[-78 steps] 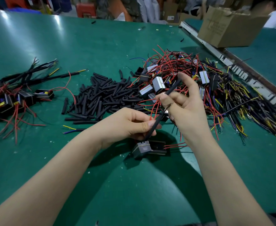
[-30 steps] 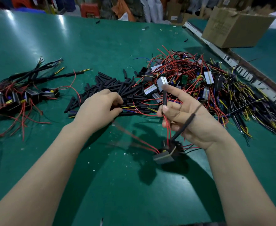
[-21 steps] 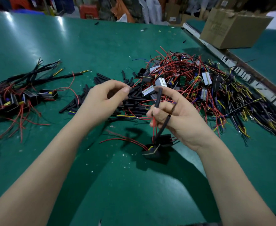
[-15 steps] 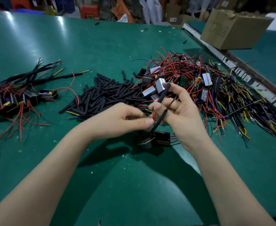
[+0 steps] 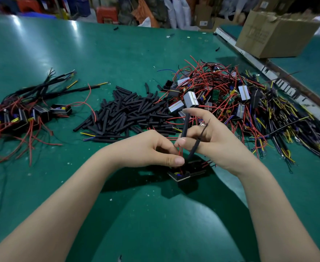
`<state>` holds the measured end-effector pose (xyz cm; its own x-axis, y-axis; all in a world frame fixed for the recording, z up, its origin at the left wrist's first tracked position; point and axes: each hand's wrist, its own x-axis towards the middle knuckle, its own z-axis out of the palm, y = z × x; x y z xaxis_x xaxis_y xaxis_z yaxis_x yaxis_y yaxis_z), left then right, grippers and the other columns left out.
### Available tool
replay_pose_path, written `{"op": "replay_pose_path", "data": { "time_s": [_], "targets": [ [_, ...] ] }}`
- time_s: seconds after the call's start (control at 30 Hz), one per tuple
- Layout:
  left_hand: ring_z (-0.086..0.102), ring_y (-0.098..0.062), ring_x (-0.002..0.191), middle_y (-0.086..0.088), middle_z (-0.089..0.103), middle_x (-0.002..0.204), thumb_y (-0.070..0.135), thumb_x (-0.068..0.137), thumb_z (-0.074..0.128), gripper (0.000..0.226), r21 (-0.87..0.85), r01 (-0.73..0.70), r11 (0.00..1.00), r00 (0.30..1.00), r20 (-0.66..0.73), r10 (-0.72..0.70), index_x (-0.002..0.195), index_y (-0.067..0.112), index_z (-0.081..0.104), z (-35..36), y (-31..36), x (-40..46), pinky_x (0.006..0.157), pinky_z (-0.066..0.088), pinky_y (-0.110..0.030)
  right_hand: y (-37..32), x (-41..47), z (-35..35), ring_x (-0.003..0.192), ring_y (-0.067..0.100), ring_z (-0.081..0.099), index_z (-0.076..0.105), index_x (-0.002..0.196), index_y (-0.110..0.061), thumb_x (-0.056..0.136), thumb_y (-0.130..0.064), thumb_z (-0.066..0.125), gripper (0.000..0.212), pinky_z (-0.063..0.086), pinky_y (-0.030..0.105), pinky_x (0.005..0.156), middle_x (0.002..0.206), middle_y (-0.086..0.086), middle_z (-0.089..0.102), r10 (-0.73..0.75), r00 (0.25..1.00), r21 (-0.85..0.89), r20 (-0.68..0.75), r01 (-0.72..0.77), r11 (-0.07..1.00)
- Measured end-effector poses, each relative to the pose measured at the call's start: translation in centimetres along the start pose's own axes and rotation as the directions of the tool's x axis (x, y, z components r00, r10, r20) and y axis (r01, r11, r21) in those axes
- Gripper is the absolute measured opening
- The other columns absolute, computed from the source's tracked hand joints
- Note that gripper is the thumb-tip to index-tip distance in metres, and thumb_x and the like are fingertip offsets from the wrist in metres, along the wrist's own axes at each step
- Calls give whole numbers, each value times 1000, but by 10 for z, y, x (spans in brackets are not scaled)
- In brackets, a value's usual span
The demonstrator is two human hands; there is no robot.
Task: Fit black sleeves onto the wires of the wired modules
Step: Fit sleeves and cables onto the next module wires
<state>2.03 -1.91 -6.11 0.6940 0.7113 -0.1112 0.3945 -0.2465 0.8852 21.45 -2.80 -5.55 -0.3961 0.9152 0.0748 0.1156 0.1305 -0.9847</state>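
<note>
Right hand [image 5: 210,140] pinches a black sleeve [image 5: 185,125] upright, fingers curled – left hand [image 5: 151,148] pinches red wires [image 5: 180,151] just below it. Module [image 5: 181,173] hangs under both hands, near centre of green table [image 5: 117,50]; sleeve pile [image 5: 129,112] beyond.

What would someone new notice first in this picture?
Two bare hands meet mid-table: the right hand pinches a black sleeve upright while the left hand pinches red wires above a black module. Behind them lie a heap of loose sleeves and a red-wire tangle.
</note>
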Motion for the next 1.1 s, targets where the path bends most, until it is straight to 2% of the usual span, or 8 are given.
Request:
{"op": "replay_pose_path", "data": {
  "time_s": [0.07,0.2,0.33,0.4,0.57,0.7,0.9,1.1],
  "targets": [
    [55,-3,70,10,64,72,54,72,67,24,-8,16,1000,1000,2,-16,71,30,71,-5,1,-3,69,43,-18,-2,-1,-1,77,13,66,45,121,-29,65,-24,74,64,53,24,73,74,-1,71,31,999,2,15,-31,1000],
    [54,3,62,13,61,66,49,79,53,29,-118,-43,992,969,-248,13,76,24,66,-7,3,0,59,41,-8,-3,-3,-2,73,12,64,53,107,-20,62,-21,77,51,52,21,69,74,2,71,72,995,-24,70,-70,997],
    [45,-14,71,-20,60,78,55,78,62,45,3,-77,997,960,-271,75,86,11,69,-2,4,3,65,41,-41,1,-5,-3,66,9,60,55,87,-20,62,-27,78,34,44,16,64,71,-3,69,111,980,-131,163,-90,987],
    [47,-16,73,-26,61,86,54,77,65,45,3,-65,998,957,-282,63,84,10,68,-3,5,3,70,43,-46,2,-6,-6,68,7,59,58,86,-21,65,-30,77,30,44,16,65,74,-5,68,107,979,-154,175,-80,985],
    [33,-5,52,10,41,56,51,74,66,35,-38,-77,996,934,-352,59,69,17,64,-2,6,3,48,27,-14,-2,-3,-11,58,-3,56,64,91,-20,86,-26,62,8,41,7,54,69,-9,69,25,997,-85,-74,-31,996],
    [33,-5,51,11,41,56,49,75,66,30,-24,-108,994,938,-334,94,65,20,63,4,9,4,48,26,-14,-4,1,-6,59,0,52,69,95,-25,81,-47,54,30,40,8,55,71,-13,65,15,980,-90,-198,-34,995],
    [35,-5,49,11,41,51,48,75,64,31,34,-93,995,963,-249,98,62,21,55,16,13,9,49,29,-21,-4,0,0,62,-8,56,69,81,-19,82,-33,60,17,40,4,60,64,-18,65,-92,972,-83,-216,76,994],
    [43,-3,45,11,47,50,51,75,62,33,13,12,1000,993,-118,-10,69,19,63,4,15,-1,44,31,-13,-1,0,6,68,-4,57,70,81,-26,86,-35,63,13,43,10,68,68,-16,65,-153,967,-164,-202,121,979]
  ]
}}
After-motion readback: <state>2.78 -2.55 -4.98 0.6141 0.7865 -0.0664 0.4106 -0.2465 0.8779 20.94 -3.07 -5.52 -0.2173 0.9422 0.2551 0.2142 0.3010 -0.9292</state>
